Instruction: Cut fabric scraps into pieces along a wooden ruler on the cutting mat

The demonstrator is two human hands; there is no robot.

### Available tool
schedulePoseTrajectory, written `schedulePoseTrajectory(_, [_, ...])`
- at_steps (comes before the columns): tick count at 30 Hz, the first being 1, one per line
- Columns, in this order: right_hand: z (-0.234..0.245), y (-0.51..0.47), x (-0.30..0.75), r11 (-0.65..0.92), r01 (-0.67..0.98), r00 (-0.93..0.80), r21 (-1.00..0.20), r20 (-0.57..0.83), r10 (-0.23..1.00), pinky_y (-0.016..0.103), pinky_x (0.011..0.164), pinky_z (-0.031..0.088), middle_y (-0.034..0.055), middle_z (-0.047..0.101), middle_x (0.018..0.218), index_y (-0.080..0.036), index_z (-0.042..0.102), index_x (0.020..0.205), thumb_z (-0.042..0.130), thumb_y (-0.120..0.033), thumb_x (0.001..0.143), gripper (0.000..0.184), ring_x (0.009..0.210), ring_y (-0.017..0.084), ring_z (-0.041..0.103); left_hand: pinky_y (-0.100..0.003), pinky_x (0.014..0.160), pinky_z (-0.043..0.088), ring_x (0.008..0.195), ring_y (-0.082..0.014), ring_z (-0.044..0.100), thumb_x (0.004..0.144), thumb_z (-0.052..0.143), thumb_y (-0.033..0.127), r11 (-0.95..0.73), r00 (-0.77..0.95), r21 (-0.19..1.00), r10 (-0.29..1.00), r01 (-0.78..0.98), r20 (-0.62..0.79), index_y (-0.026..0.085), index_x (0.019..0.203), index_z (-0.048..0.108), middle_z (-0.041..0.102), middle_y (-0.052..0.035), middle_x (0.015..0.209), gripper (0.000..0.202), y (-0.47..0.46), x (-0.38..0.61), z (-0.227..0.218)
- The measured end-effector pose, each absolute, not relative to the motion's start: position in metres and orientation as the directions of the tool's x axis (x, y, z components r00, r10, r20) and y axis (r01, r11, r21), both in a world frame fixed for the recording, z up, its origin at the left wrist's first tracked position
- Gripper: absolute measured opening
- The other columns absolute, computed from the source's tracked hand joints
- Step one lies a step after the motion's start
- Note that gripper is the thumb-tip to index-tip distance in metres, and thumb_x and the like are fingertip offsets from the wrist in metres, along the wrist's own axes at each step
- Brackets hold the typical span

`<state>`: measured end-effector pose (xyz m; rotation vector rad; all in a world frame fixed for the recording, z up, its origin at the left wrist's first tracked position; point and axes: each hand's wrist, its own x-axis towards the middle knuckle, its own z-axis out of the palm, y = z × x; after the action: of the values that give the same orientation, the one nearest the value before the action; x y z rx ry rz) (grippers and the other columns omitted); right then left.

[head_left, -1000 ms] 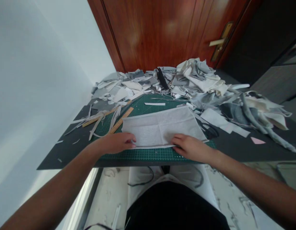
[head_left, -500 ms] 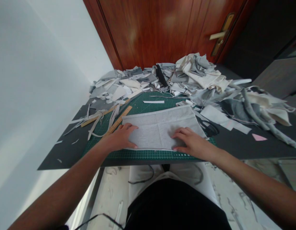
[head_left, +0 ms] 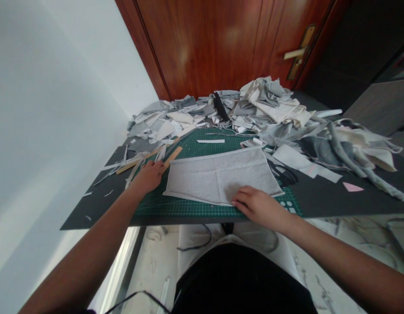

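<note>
A light grey piece of fabric, creased down its middle, lies spread on the green cutting mat. My right hand is at its near edge, fingers together and closed on the cloth; the thumb is mostly hidden. Left of the fabric, my left hand is closed over the lower part of a wooden ruler, whose far end sticks out past the fingers. A second wooden strip lies farther left among thin fabric offcuts. Black-handled scissors rest just right of the fabric.
Heaped grey and cream fabric scraps line the back of the dark table, against a wooden door. A white strip lies on the mat behind the fabric. A pink scrap is at the right. A white wall borders the left.
My left hand has left the fabric and moved left onto the ruler. My right hand has drawn slightly toward me at the near edge, its fingers closer together.
</note>
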<state>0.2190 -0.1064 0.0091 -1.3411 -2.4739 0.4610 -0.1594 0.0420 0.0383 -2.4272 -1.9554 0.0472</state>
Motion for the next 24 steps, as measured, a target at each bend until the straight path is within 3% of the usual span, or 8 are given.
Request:
schedulePoseTrajectory(4, [0.016,-0.075,0.201,0.476,0.817,-0.491,-0.324,0.041,0.870,0.032,0.082,0.050,0.0080,0.072,0.099,-0.020,0.070,0.112,0.048,-0.027,0.104,0.024,0.091,0.022,0.068,-0.044,0.095,0.049,0.100,-0.0314,0.067,0.092,0.050,0.034,-0.055,0.055,0.001,0.997,0.998,-0.052,0.017,0.124,0.060,0.063,-0.0185,0.121,0.038,0.050,-0.172,0.037])
schedulePoseTrajectory(10, [0.017,-0.033,0.174,0.625,0.750,-0.603,-0.216,0.163,0.781,0.036,0.097,0.048,0.0136,0.066,0.113,-0.013,0.070,0.111,0.055,-0.027,0.100,0.023,0.109,0.026,0.059,-0.037,0.079,0.050,0.095,-0.0321,0.066,0.076,0.064,0.041,-0.015,0.017,0.018,0.995,1.000,-0.094,0.017,0.092,0.066,0.068,-0.0133,0.097,0.029,0.062,-0.175,0.043])
schedulePoseTrajectory(16, [0.013,-0.004,0.166,0.597,0.772,-0.572,-0.219,0.169,0.802,0.040,0.102,0.046,0.0155,0.064,0.120,-0.012,0.068,0.118,0.051,-0.026,0.101,0.028,0.114,0.027,0.057,-0.029,0.063,0.044,0.074,-0.0229,0.064,0.079,0.053,0.037,-0.053,0.063,0.084,0.992,0.995,-0.113,0.021,0.073,0.056,0.064,-0.0031,0.072,0.018,0.064,-0.175,0.056])
schedulePoseTrajectory(18, [0.010,0.003,0.166,0.573,0.782,-0.548,-0.243,0.167,0.819,0.041,0.105,0.045,0.0161,0.064,0.125,-0.011,0.066,0.124,0.052,-0.026,0.100,0.032,0.118,0.028,0.056,-0.027,0.058,0.044,0.067,-0.0206,0.062,0.079,0.052,0.037,-0.031,0.061,0.220,0.990,0.975,-0.131,0.021,0.074,0.053,0.061,-0.0011,0.068,0.017,0.059,-0.178,0.068])
schedulePoseTrajectory(20, [0.008,0.009,0.167,0.541,0.794,-0.513,-0.277,0.171,0.841,0.043,0.109,0.042,0.0170,0.061,0.135,-0.010,0.063,0.132,0.055,-0.030,0.098,0.040,0.125,0.030,0.054,-0.025,0.051,0.045,0.059,-0.0184,0.060,0.078,0.053,0.037,0.027,0.036,0.435,0.990,0.900,-0.135,0.021,0.078,0.053,0.060,0.0008,0.064,0.017,0.050,-0.178,0.083])
schedulePoseTrajectory(24, [0.007,0.018,0.170,0.464,0.816,-0.452,-0.344,0.120,0.884,0.053,0.116,0.035,0.0159,0.046,0.158,-0.014,0.054,0.147,0.065,-0.049,0.090,0.068,0.142,0.036,0.042,-0.024,0.045,0.048,0.051,-0.0156,0.060,0.077,0.065,0.040,0.093,0.045,0.788,0.988,0.609,-0.151,0.022,0.100,0.053,0.066,0.0028,0.068,0.031,0.024,-0.156,0.106])
